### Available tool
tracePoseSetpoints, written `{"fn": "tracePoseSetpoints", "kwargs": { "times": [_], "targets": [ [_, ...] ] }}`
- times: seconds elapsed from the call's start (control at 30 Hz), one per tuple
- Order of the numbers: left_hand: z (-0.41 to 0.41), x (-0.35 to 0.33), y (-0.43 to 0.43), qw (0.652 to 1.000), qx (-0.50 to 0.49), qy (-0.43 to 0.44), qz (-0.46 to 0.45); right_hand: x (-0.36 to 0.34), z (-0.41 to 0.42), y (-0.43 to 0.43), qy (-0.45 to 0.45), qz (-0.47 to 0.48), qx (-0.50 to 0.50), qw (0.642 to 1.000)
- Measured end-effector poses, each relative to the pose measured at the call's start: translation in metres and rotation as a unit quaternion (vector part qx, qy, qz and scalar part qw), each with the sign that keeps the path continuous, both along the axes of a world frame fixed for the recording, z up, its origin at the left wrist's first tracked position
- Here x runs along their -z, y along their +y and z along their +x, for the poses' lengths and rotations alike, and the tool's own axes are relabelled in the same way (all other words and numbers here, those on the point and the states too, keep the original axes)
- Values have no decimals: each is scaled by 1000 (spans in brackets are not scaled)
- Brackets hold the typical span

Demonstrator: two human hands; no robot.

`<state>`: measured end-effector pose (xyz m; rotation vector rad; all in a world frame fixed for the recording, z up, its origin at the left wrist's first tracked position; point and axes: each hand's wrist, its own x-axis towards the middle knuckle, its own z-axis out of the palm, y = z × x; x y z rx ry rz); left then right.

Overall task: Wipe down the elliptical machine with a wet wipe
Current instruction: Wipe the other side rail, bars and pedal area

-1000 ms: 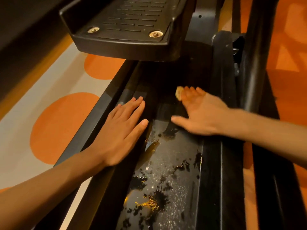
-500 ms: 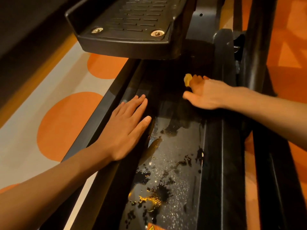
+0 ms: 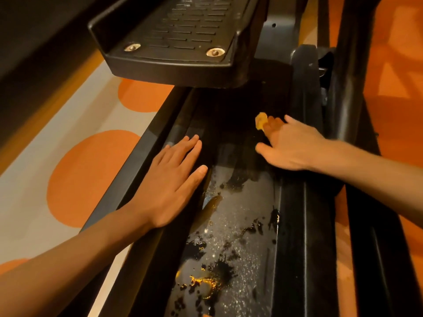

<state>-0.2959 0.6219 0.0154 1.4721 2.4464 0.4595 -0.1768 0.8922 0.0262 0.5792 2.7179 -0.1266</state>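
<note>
Nearest, in the elliptical's rail trough (image 3: 247,225): dark wet splotches (image 3: 219,271) and amber glints, not yet wiped. Farther up, on the left rail edge: left hand (image 3: 174,181), flat, fingers straight and together, bracing, holding nothing. Across the trough, toward the far right: right hand (image 3: 290,147), fingers extended, thumb splayed, pressing the wet wipe (image 3: 260,121) onto the trough floor, only a bunched yellowish corner visible past the fingertips. Probably soft, limp, light and slick while damp; best driven under flat fingers rather than pinched, to avoid further bunching. No telling the wipe's own axis from that wad; trough's long axis near-to-far, so strokes likely along it. Farthest, overhanging: ribbed foot pedal (image 3: 178,42).
</note>
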Motion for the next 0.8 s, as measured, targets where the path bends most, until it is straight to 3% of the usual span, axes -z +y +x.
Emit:
{"fn": "tracePoseSetpoints", "kwargs": {
  "times": [0.1, 0.27, 0.43, 0.6, 0.8],
  "targets": [
    [-2, 2, -1, 1000, -1, 6, 1, 0, 10, -1, -6, 8, -45, 999],
    [0, 2, -2, 1000, 0, 4, 0, -9, -36, 25, 4, -33, 8, 999],
    [-1, 1, 0, 1000, -2, 3, 0, -7, 3, -2, 25, -1, -19, 1000],
    [0, 1, -1, 1000, 0, 2, -1, -8, -30, 19, -4, -11, 63, 998],
    [-2, 0, 0, 1000, -3, 5, -5, -7, 13, -14, -2, 8, -32, 999]
  ]
}}
